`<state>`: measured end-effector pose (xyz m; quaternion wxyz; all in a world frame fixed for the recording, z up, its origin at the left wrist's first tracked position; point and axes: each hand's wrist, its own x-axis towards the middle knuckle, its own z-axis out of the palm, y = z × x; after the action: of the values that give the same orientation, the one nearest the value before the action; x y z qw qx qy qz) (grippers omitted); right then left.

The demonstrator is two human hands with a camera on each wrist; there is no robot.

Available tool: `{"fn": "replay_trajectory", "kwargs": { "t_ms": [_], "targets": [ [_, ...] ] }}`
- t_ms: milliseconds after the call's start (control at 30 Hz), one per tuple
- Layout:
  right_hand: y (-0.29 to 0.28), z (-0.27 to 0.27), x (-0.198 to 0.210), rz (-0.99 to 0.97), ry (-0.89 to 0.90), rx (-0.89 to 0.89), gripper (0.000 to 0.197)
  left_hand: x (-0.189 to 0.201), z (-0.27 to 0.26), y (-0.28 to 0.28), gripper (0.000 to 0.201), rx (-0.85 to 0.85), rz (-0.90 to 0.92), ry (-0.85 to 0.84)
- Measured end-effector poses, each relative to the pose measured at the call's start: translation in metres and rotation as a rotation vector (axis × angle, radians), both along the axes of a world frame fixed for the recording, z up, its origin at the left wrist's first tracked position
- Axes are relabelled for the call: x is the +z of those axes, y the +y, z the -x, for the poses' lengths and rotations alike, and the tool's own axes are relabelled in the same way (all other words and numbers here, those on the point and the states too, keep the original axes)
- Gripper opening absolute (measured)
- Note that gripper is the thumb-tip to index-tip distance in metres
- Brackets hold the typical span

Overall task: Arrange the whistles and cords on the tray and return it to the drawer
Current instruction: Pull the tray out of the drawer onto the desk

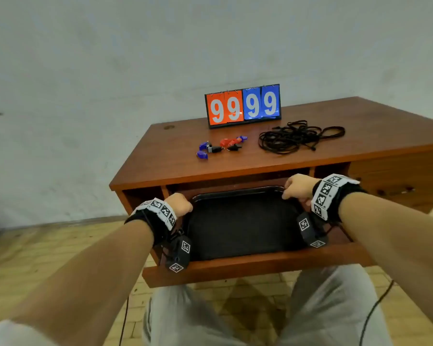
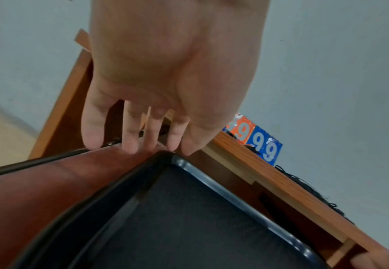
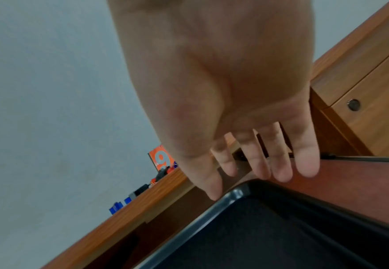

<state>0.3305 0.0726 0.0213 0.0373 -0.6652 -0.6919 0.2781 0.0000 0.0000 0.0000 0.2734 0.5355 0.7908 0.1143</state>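
A black tray (image 1: 243, 226) lies in the pulled-out drawer (image 1: 248, 268) of the wooden desk. My left hand (image 1: 179, 204) hangs over the tray's far left corner (image 2: 168, 154); its fingers (image 2: 129, 138) point straight down just outside the rim. My right hand (image 1: 298, 187) is at the far right corner (image 3: 242, 189), fingers (image 3: 281, 163) extended, thumb tip beside the rim. Neither hand holds anything. Several blue, red and black whistles (image 1: 220, 146) lie loose on the desk top, with a tangled heap of black cords (image 1: 295, 138) to their right.
A flip scoreboard (image 1: 243, 106) reading 99 99 stands at the back of the desk top (image 1: 160, 156). A side drawer with a round lock (image 3: 353, 105) is to the right. My legs are under the open drawer. A pale wall rises behind.
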Motion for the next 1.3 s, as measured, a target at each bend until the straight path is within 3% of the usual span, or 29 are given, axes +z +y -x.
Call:
{"fn": "replay_trajectory", "kwargs": {
  "t_ms": [100,200,333,700,933,1100,1200,1300],
  "targets": [
    [0.001,-0.012,-0.007,0.049,-0.106,-0.001,0.043,-0.018,0.006,-0.005,0.031,0.092,0.035,-0.137],
    [-0.004,-0.017,-0.005,0.12,-0.156,0.004,0.043,-0.022,0.004,-0.008,0.012,0.133,0.069,-0.109],
    [-0.003,-0.019,-0.01,0.181,-0.131,0.008,0.049,-0.017,-0.004,-0.005,0.012,0.168,0.068,-0.11],
    [0.004,-0.021,-0.007,0.221,-0.055,-0.017,0.046,-0.012,-0.006,0.001,0.044,0.144,0.16,-0.115],
    [0.002,-0.023,0.008,0.239,-0.073,0.025,0.026,0.01,-0.002,-0.001,0.055,0.09,0.2,-0.076],
    [-0.001,-0.028,0.016,0.259,-0.063,0.047,0.027,0.019,0.011,-0.009,0.059,0.057,0.222,-0.125],
    [-0.003,-0.03,0.022,0.269,-0.017,0.027,0.037,0.032,0.009,-0.019,0.059,0.066,0.202,-0.171],
    [-0.007,-0.032,0.03,0.258,-0.026,0.025,0.035,0.049,0.0,-0.029,0.047,0.069,0.181,-0.188]
  ]
}}
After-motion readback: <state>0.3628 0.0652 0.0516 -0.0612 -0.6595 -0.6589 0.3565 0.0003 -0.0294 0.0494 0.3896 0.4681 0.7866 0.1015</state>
